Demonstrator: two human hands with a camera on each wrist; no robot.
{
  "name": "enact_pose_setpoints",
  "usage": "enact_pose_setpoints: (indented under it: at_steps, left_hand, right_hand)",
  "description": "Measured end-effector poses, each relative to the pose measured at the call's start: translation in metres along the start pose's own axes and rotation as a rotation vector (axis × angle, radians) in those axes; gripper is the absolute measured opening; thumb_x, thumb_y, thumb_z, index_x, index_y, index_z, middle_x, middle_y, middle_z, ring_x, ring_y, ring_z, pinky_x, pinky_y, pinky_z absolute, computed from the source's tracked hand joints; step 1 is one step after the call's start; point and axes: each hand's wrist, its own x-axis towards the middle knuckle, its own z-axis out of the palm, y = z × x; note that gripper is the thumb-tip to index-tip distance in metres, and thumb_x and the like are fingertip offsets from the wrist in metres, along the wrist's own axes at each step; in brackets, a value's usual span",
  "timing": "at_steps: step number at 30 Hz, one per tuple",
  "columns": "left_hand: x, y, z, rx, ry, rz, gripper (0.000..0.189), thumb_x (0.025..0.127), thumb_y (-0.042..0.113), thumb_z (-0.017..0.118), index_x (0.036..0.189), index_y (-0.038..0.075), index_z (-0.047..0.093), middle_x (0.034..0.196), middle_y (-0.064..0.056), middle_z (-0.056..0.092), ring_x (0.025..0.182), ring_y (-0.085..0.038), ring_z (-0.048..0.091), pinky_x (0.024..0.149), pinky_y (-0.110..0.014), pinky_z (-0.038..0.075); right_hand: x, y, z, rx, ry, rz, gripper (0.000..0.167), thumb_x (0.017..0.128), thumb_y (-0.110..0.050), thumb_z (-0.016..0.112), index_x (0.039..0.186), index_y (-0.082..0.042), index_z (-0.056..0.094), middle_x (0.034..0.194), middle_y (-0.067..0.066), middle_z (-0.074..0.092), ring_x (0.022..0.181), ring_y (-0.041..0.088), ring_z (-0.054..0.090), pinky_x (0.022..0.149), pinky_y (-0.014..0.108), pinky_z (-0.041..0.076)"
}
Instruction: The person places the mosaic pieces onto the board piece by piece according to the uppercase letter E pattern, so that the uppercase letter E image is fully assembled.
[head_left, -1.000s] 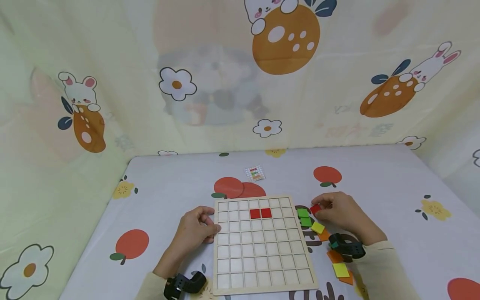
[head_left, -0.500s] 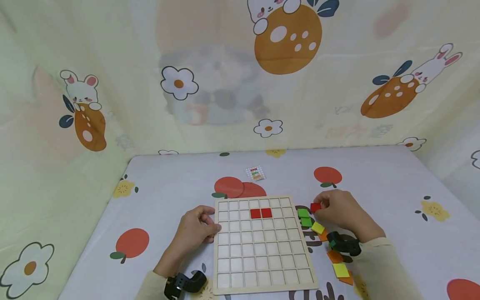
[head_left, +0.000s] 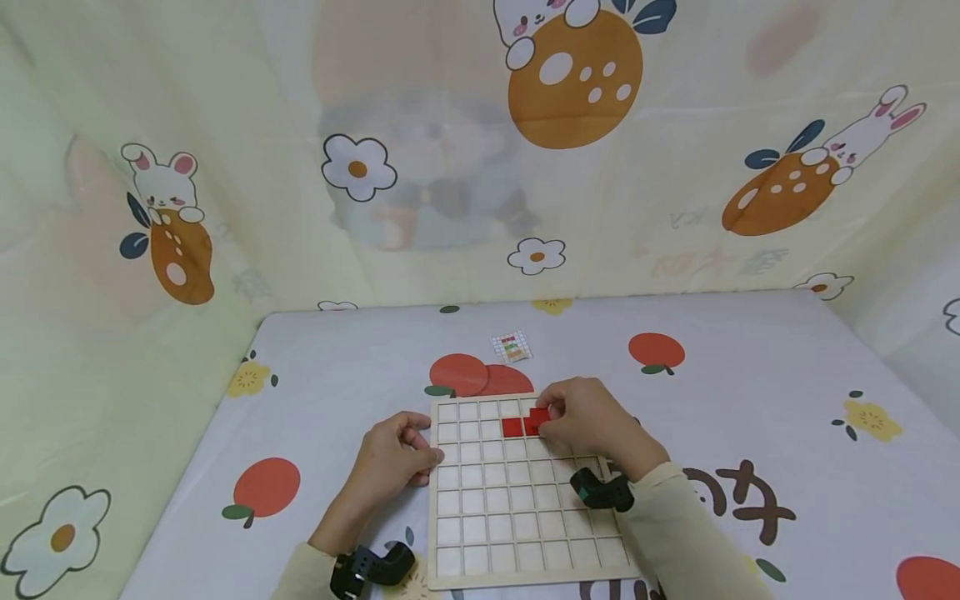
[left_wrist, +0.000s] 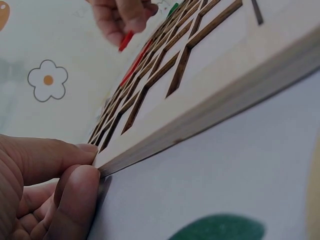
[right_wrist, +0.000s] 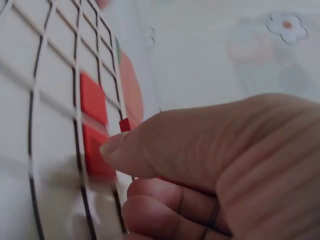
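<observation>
Shifted leftward to above the pale wooden grid board (head_left: 495,502): right hand (head_left: 594,421), fingers pinching one flat red square tile (head_left: 538,416). Two seated red square tiles (head_left: 512,427): side by side, board's second-farthest row. Left hand (head_left: 386,458): fingers grasping board's left edge.

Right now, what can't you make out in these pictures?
Head view: the small card, its exact pattern too tiny.
Head view: part of the board, behind your right hand and sleeve.
Right wrist: most of the held red tile, behind that hand.
Left wrist: more board, cut off by the right edge.
</observation>
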Motion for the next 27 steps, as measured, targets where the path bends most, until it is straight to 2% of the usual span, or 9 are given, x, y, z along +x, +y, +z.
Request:
enact_pose_setpoints:
  at_steps: [3, 8, 14, 27]
  left_hand:
    - [0.000, -0.001, 0.000, 0.000, -0.001, 0.001, 0.045, 0.085, 0.000, 0.083, 0.125, -0.002, 0.063, 0.082, -0.009, 0.062, 0.057, -0.014, 0.065, 0.053, -0.025, 0.057]
    - [0.000, -0.001, 0.001, 0.014, 0.005, 0.005, 0.045, 0.085, 0.002, 0.083, 0.125, -0.002, 0.063, 0.083, -0.009, 0.062, 0.057, -0.014, 0.065, 0.053, -0.026, 0.058]
    - [0.000, 0.001, 0.001, 0.021, 0.014, -0.011, 0.045, 0.085, 0.002, 0.084, 0.125, -0.001, 0.063, 0.084, -0.010, 0.062, 0.058, -0.015, 0.065, 0.054, -0.026, 0.058]
    - [0.000, 0.001, 0.001, 0.024, 0.012, -0.009, 0.045, 0.085, 0.001, 0.083, 0.125, -0.001, 0.063, 0.084, -0.010, 0.062, 0.058, -0.014, 0.064, 0.054, -0.026, 0.058]
  right_hand:
    - [0.005, -0.011, 0.009, 0.005, -0.022, -0.044, 0.013, 0.083, -0.003, 0.077, 0.094, -0.008, 0.074, 0.064, -0.002, 0.053, 0.068, 0.014, 0.051, 0.061, 0.029, 0.041]
    - [0.014, -0.023, 0.020, -0.004, -0.038, -0.070, 0.010, 0.083, -0.002, 0.077, 0.091, -0.008, 0.074, 0.063, -0.002, 0.053, 0.071, 0.015, 0.052, 0.062, 0.029, 0.043]
    - [0.020, -0.031, 0.029, -0.011, -0.050, -0.037, 0.010, 0.084, -0.006, 0.081, 0.092, -0.009, 0.076, 0.062, -0.001, 0.054, 0.074, 0.016, 0.053, 0.064, 0.029, 0.044]
    - [0.026, -0.039, 0.038, -0.020, -0.077, -0.020, 0.013, 0.084, -0.005, 0.081, 0.095, -0.007, 0.078, 0.063, 0.000, 0.057, 0.074, 0.016, 0.054, 0.064, 0.029, 0.045]
